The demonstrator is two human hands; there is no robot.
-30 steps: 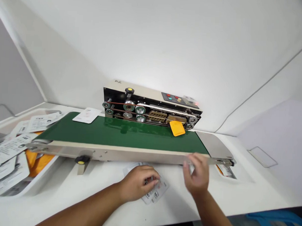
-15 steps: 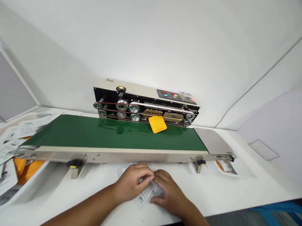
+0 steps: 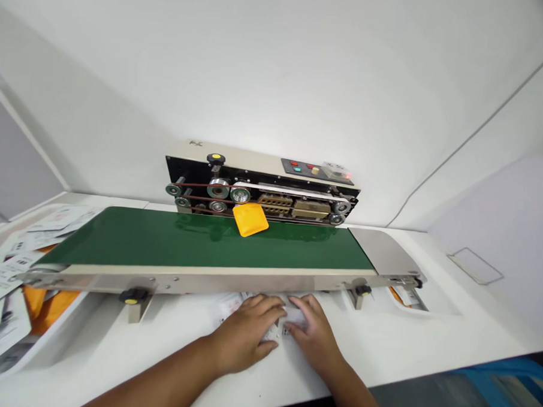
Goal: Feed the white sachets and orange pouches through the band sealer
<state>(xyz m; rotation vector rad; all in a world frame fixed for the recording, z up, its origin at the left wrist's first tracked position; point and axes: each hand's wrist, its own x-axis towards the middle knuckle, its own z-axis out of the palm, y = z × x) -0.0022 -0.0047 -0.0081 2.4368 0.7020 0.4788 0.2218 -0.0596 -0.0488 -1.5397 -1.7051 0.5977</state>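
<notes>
On the white table in front of the conveyor, my left hand (image 3: 248, 331) lies palm down with its fingers stretched over small printed packets. My right hand (image 3: 315, 337) is closed around a clear-and-white printed packet (image 3: 295, 317), its thumb below and its fingers above. Another printed packet (image 3: 272, 332) peeks out between the two hands, and more printed packets (image 3: 229, 303) show beyond my left fingers. An orange packet (image 3: 251, 220) lies on the green conveyor belt (image 3: 130, 239), its far edge at the rollers of the band sealing machine (image 3: 237, 160).
A white bin (image 3: 63, 332) holding printed and orange packets (image 3: 53, 311) sits under the belt's left end. A smaller white tray (image 3: 422, 307) with packets is under the right end. Black knobs (image 3: 134, 294) stick out below the conveyor. A blue stool (image 3: 492, 393) stands lower right.
The orange packet has moved left along the belt. My hands, which were together over the packets, have drawn slightly apart, and my left fingers have straightened from a pinch.
</notes>
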